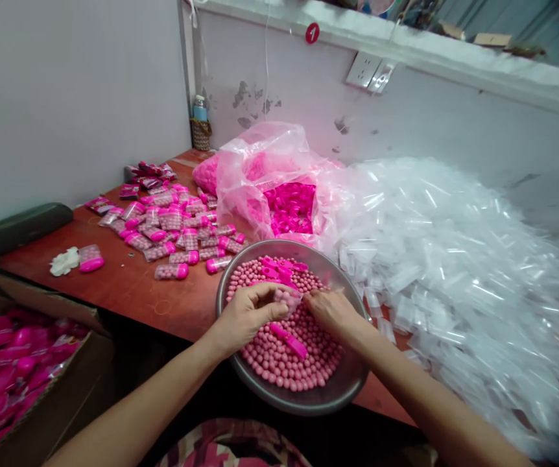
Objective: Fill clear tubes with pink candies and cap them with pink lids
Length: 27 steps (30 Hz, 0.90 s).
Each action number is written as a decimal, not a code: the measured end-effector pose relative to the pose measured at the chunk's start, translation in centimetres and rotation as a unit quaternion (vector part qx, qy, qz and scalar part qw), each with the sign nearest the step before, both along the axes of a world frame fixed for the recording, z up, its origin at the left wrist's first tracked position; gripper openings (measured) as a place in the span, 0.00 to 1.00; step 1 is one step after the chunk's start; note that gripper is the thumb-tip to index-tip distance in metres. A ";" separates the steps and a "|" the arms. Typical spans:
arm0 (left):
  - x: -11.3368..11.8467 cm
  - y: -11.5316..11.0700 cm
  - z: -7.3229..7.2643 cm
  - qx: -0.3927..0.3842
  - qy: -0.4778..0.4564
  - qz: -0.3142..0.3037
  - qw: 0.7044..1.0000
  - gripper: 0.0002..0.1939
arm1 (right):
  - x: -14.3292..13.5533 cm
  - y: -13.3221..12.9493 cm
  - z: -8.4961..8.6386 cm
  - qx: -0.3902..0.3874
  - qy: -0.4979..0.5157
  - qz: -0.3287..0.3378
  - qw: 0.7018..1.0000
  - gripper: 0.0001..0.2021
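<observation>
A wide metal bowl (292, 410) holds many round pink beads (286, 373). Over the beads, my left hand (245, 316) is closed around a small clear plastic container (288, 299), which has pink beads inside. Close to the container's right end is my right hand (333, 311), low over the beads with its fingers curled in. Whatever those fingers grip is hidden. Bright pink plastic caps (279, 267) lie on the beads behind my hands, and a longer pink piece (288, 340) rests in front of them.
Filled containers with pink caps (170, 219) are spread over the red table (163, 311) at left. A plastic bag (272, 152) of pink caps stands behind the bowl. Clear empty containers (445, 259) form a large heap at right. A cardboard box (80, 383) holds pink packages at lower left.
</observation>
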<state>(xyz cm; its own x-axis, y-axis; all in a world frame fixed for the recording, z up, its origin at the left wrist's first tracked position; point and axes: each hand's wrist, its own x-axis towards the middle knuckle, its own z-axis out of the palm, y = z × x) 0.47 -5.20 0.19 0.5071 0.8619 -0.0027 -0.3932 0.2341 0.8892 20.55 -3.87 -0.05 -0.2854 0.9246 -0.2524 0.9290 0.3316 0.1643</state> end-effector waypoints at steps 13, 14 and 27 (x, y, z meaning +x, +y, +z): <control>0.0 0.0 0.1 0.097 0.103 0.018 0.990 0.12 | -0.4 -2.1 5.0 0.099 0.449 0.062 0.886 0.11; -0.1 0.0 0.0 0.112 0.112 0.024 0.987 0.12 | -0.7 -2.2 5.3 0.089 0.438 0.089 0.890 0.11; -0.4 0.0 -0.4 0.125 0.099 0.072 0.984 0.14 | 1.3 -2.0 3.4 0.049 0.254 0.015 0.966 0.11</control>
<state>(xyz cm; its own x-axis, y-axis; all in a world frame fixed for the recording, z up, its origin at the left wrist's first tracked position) 0.10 -5.25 -0.22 0.3904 0.9110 0.1326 -0.2186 -0.0482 0.9746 21.86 -5.83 3.33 -0.3762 0.9264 0.0150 0.8883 0.3652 -0.2787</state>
